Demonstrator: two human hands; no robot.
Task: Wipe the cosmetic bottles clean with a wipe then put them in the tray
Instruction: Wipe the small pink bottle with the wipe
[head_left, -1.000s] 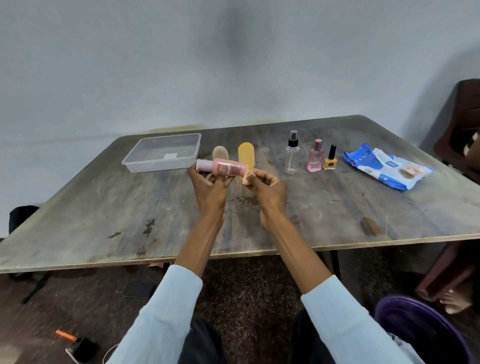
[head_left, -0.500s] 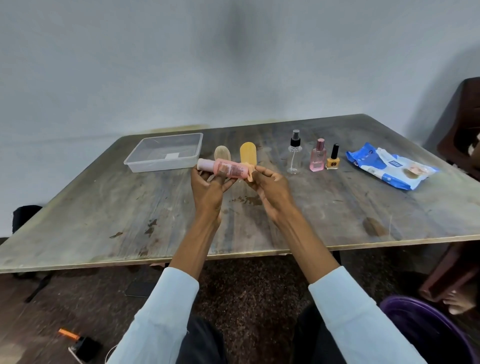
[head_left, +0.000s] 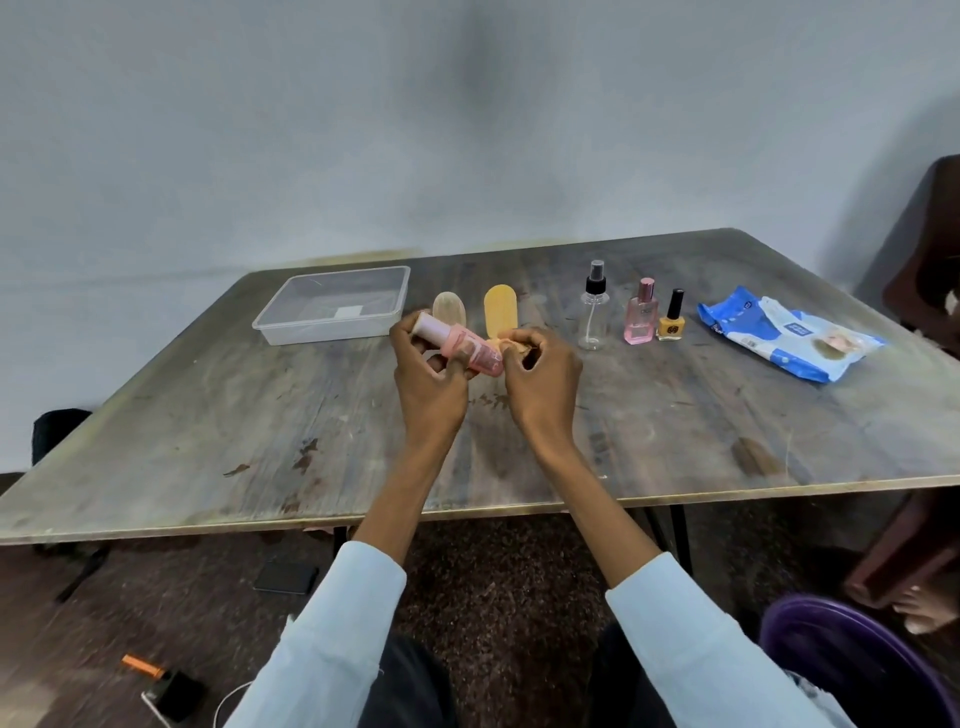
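My left hand (head_left: 428, 382) grips a pink bottle (head_left: 457, 345) that lies tilted, its pale cap end pointing up left. My right hand (head_left: 540, 382) is closed on a small folded wipe (head_left: 511, 345) pressed to the bottle's lower end. Behind my hands stand a beige bottle (head_left: 449, 309) and a yellow bottle (head_left: 500, 310). A clear spray bottle (head_left: 594, 306), a pink perfume bottle (head_left: 641, 313) and a yellow nail polish (head_left: 671, 317) stand in a row to the right. The clear plastic tray (head_left: 291, 327) sits at the back left with no bottles in it.
A blue and white wipes pack (head_left: 784, 330) lies at the far right of the worn wooden table (head_left: 208, 441). A purple bin (head_left: 852, 660) stands on the floor at the lower right. A dark chair (head_left: 930, 249) is at the right edge.
The pink bottle has tilted, its right end dropping lower. My right hand has curled over the wipe at the bottle's lower end.
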